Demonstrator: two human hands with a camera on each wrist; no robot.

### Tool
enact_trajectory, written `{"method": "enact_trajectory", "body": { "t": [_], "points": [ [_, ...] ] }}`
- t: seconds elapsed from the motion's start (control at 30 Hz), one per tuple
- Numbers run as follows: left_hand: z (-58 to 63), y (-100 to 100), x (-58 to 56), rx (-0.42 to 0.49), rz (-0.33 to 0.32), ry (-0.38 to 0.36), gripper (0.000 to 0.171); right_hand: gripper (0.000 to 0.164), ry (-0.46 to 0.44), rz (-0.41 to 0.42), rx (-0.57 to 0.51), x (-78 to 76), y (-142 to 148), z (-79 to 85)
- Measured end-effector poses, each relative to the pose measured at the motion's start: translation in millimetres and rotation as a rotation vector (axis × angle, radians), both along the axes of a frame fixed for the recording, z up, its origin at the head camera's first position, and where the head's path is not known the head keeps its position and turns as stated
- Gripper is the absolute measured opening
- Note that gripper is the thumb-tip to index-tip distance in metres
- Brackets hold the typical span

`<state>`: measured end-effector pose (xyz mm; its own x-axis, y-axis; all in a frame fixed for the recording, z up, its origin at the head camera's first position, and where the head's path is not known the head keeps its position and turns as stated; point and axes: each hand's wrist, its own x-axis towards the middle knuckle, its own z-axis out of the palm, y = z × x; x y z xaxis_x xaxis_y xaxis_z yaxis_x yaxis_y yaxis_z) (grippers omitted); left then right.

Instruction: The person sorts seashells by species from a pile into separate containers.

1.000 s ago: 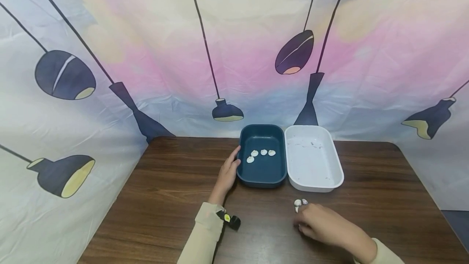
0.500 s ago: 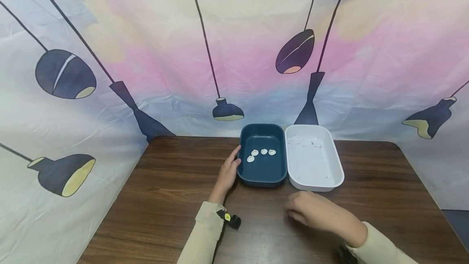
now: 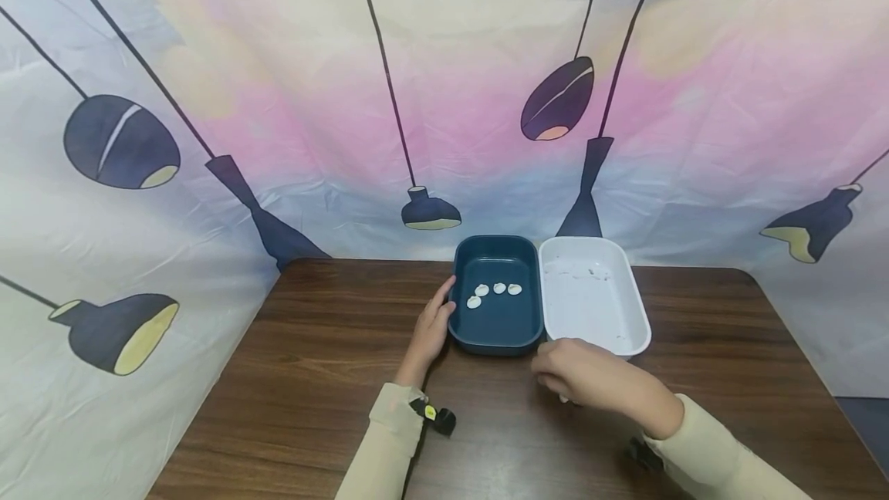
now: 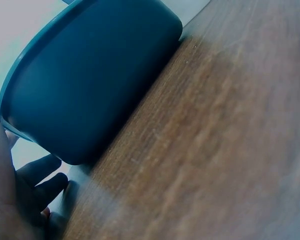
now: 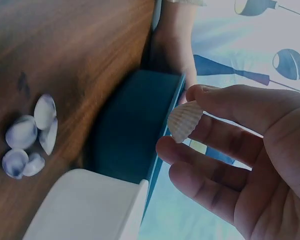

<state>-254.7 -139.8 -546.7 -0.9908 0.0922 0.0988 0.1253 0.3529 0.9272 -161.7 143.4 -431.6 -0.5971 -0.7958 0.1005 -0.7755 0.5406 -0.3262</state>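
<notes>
Right hand [image 3: 582, 373] pinches a shell [image 5: 184, 121] while left hand [image 3: 431, 329], fingers spread, touches teal tray [image 3: 501, 328]

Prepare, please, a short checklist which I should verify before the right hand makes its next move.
1. Ribbed shell pinched in the right hand: ok.
2. Firmness of that grip: cannot tell.
3. Left hand at the blue tray: ok, against its left side.
4. Room in the blue tray: ok, bare floor around four shells.
5. Right hand over the blue tray: not ok, it is by the near edge of the white tray.
</notes>
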Motion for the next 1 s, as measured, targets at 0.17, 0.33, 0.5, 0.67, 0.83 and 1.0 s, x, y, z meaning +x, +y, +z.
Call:
{"method": "enact_trajectory", "body": {
  "t": [0.17, 0.33, 0.5, 0.67, 0.83, 1.0],
  "points": [
    [-0.6, -1.1, -0.4, -0.006, -0.001, 0.001, 0.054, 0.012, -0.07, -0.008, 0.003, -7.5, -0.6, 5.3],
    [-0.9, -1.5, -0.3, -0.006, -0.005, 0.006, 0.054, 0.013, -0.045, 0.012, -0.027, -15.9, -3.5, 7.6],
    [-0.8, -0.9, -0.4, -0.006, -0.002, 0.005, 0.053, 0.013, -0.026, 0.023, -0.053, -24.9, -6.4, 6.9],
    [-0.4, -0.4, -0.5, -0.008, 0.006, -0.006, 0.053, 0.012, -0.025, 0.024, -0.065, -33.9, -9.7, 6.4],
    [0.8, -0.3, -0.2, -0.004, 0.005, 0.0, 0.053, 0.01, -0.012, 0.029, -0.075, -42.6, -15.7, 8.3],
    [0.8, -0.4, -0.1, -0.01, 0.001, 0.002, 0.053, 0.01, -0.026, 0.021, -0.092, -50.4, -21.7, 6.9]
  ]
}}
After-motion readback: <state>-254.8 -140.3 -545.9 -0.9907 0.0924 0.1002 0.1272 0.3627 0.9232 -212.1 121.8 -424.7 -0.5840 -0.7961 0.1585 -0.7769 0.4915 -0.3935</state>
